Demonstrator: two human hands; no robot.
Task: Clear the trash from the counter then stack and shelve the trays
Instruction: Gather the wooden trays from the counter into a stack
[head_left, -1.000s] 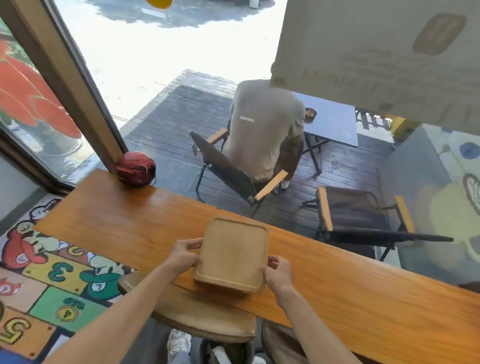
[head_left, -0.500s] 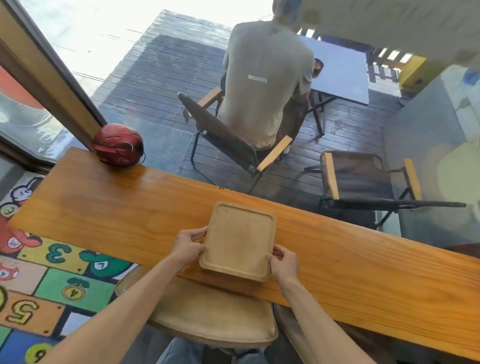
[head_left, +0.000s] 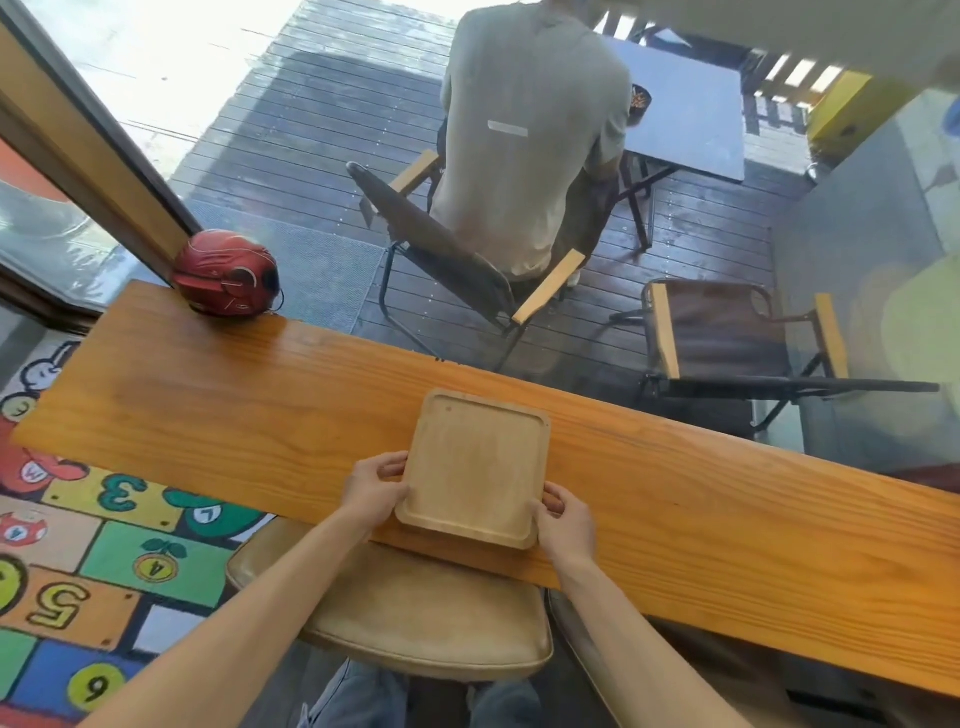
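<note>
A pale wooden tray (head_left: 475, 467) with rounded corners lies on the long orange wooden counter (head_left: 218, 415), its near edge at the counter's front edge. My left hand (head_left: 375, 491) grips the tray's left rim near the front corner. My right hand (head_left: 563, 525) grips its right front corner. The tray is empty. A darker edge shows just under its near side; I cannot tell whether that is a second tray.
A red helmet (head_left: 227, 273) rests at the counter's far left corner against the window. A tan cushioned stool (head_left: 415, 618) stands under the counter in front of me. Behind the glass, a person (head_left: 530, 135) sits on a folding chair at a grey table (head_left: 685, 124); another folding chair (head_left: 727, 338) stands right.
The view has tilted down and come closer. Both hands keep their grip on the tray, which stays at the counter's front edge.
</note>
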